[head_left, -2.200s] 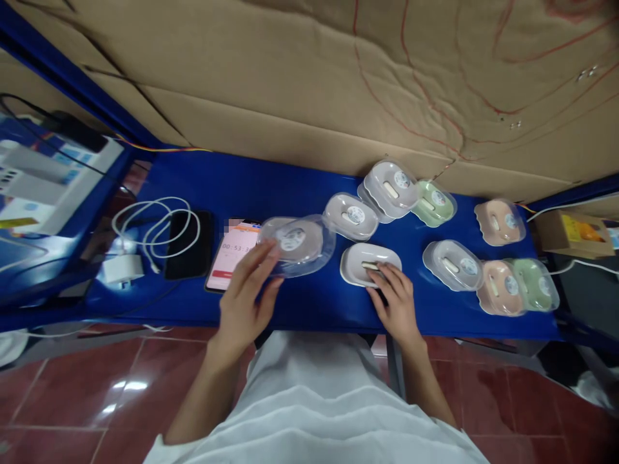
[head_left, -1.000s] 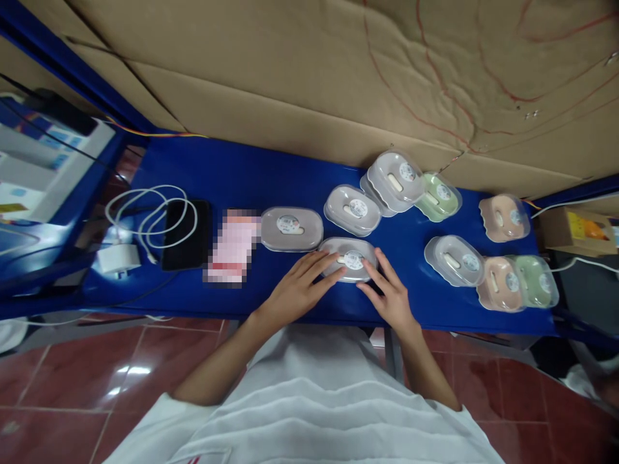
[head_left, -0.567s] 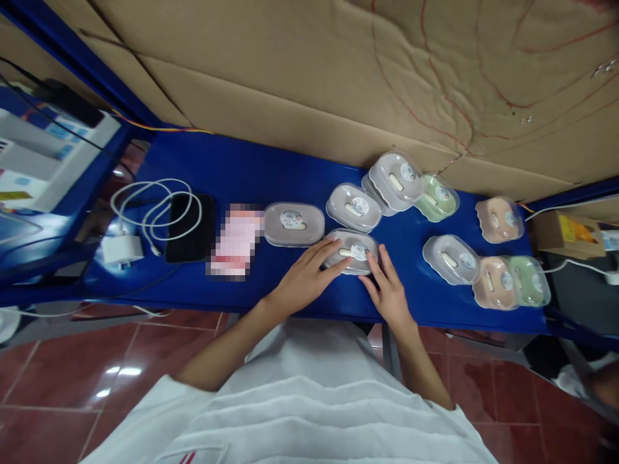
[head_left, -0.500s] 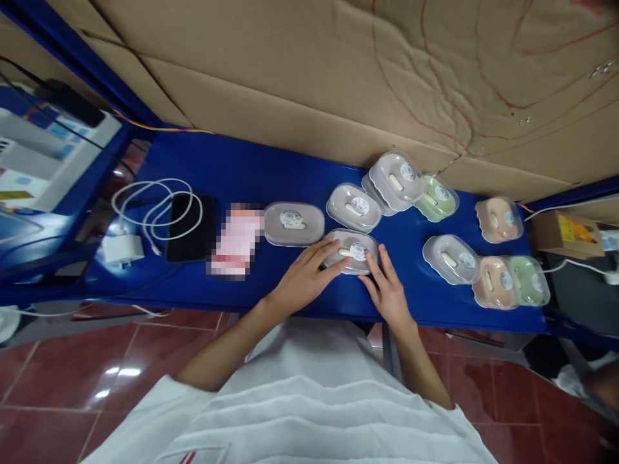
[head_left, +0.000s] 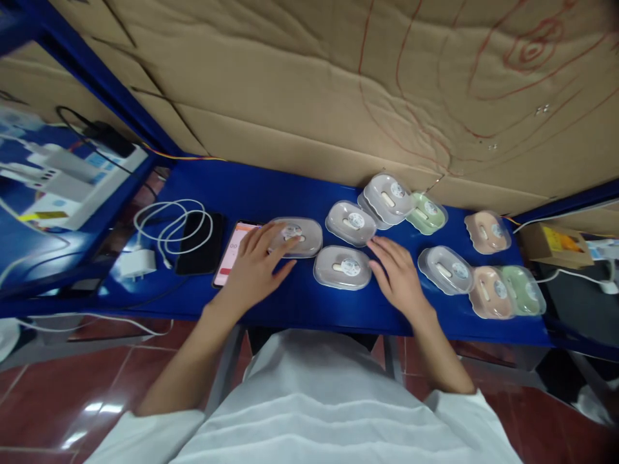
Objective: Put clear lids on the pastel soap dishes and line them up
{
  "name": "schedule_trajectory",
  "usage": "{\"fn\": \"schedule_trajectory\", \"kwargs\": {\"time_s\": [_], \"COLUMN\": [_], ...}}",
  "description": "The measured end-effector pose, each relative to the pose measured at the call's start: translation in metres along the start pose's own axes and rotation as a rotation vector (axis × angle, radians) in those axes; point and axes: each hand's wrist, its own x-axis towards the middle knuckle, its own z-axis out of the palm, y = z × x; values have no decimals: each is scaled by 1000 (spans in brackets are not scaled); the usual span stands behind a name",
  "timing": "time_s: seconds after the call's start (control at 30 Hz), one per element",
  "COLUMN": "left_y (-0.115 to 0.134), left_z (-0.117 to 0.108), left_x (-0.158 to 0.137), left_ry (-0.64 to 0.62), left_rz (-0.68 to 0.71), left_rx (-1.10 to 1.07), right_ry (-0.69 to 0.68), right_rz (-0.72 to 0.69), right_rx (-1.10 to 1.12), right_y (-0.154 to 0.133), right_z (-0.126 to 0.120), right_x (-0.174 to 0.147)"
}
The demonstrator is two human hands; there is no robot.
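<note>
My left hand [head_left: 254, 267] is open, its fingers reaching over the left part of a grey oval soap box [head_left: 309, 241] with a clear lid and a round sticker. Whether the fingers press on that lid I cannot tell. A second grey soap box [head_left: 333, 274] lies flat at the front, between my hands. My right hand [head_left: 397, 274] is open beside it, thumb near its right end. The right fingertips are close to the right edge of another grey soap box [head_left: 344, 222] just behind. Neither hand holds anything.
Stacked grey soap boxes [head_left: 394, 196] and a green one [head_left: 428, 218] stand by the cardboard wall. More boxes, grey [head_left: 435, 274], peach [head_left: 483, 303] and green [head_left: 525, 296], are at right. A lit phone [head_left: 227, 267], dark phone [head_left: 193, 254] and charger [head_left: 138, 263] with cable lie left.
My left hand has moved left from the front soap box to the left one. The right hand has come slightly away from the front box. The view has shifted a little.
</note>
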Motion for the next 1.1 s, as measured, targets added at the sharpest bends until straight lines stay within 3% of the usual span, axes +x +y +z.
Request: {"fn": "schedule_trajectory", "kwargs": {"time_s": [0.07,0.2,0.33,0.47,0.67,0.83,0.97,1.1], "left_y": [-21,-44,-58,-72,-59,-46,-53,-55], "left_z": [-4,4,13,16,18,29,31,22], "left_x": [17,59,91,101,89,74,73,74], "left_ry": [-78,-62,-84,-47,-41,-132,-151,-126], "left_rz": [-4,-158,-251,-241,-134,-70,-92,-122], "left_rx": [-22,36,141,160,154,129,76,25], "right_ry": [-75,-241,-285,-272,-187,-322,-373,-377], "right_rz": [-24,-10,-68,-189,-122,-68,-50,-37], "right_rx": [-59,-165,-132,-89,-210,-245,-254,-245], "right_y": [3,4,7,14,-5,-28,-23,-16], "right_z": [-4,14,35,31,12,33,47,46], "right_x": [40,111,146,158,154,142,145,149]}}
